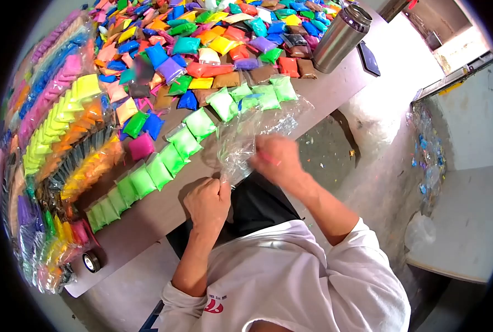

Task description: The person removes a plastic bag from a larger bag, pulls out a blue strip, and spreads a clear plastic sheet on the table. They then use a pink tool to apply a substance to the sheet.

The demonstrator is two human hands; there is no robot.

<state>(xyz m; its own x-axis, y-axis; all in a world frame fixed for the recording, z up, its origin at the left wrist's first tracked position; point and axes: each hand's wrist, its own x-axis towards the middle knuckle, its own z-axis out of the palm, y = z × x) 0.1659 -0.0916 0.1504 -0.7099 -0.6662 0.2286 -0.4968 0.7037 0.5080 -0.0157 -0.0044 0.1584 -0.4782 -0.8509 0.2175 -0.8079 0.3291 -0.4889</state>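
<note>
My left hand (206,200) is closed, thumb and fingers pinching the lower edge of a crumpled clear plastic bag (236,145). On the bag's right side, my right hand (279,159) is curled shut on the plastic, slightly blurred. The bag spreads over the table's front edge between both hands. Just beyond it lie several light green packets (268,97), partly overlapped by clear film. A row of overlapping light green packets (159,170) runs down to the left, near my left hand. What else my right fingers hold is hidden.
A large heap of small coloured packets (218,44) covers the table's far part. Sorted rows of packets (64,122) lie at left. A steel tumbler (341,39) and a phone (369,58) stand at right; a tape roll (91,262) sits near the left corner.
</note>
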